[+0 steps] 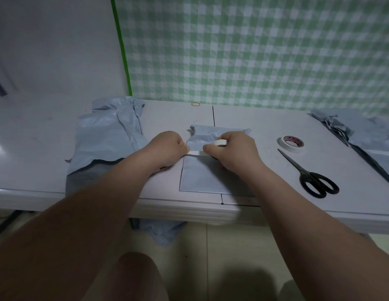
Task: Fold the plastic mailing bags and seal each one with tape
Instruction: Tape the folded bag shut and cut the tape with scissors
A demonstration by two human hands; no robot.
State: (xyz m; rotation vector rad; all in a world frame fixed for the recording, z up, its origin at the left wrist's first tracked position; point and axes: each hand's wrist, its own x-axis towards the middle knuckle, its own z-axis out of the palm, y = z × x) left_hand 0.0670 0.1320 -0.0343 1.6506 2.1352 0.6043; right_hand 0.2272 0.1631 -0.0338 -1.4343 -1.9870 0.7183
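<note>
A folded grey mailing bag (202, 177) lies flat at the table's middle, its top flap crumpled. My right hand (232, 148) grips a small white tape roll (220, 142) above the bag's fold. A short strip of tape (196, 152) runs from the roll leftward across the fold. My left hand (167, 148) pinches the free end of that strip at the bag's left edge. Both forearms reach in from below.
A heap of unfolded grey bags (106, 137) lies at the left, more bags (367, 140) at the right edge. A second tape roll (291, 144) and black scissors (313, 177) sit right of the hands. A rubber band (195, 104) lies by the checked wall. One bag (163, 231) lies under the table.
</note>
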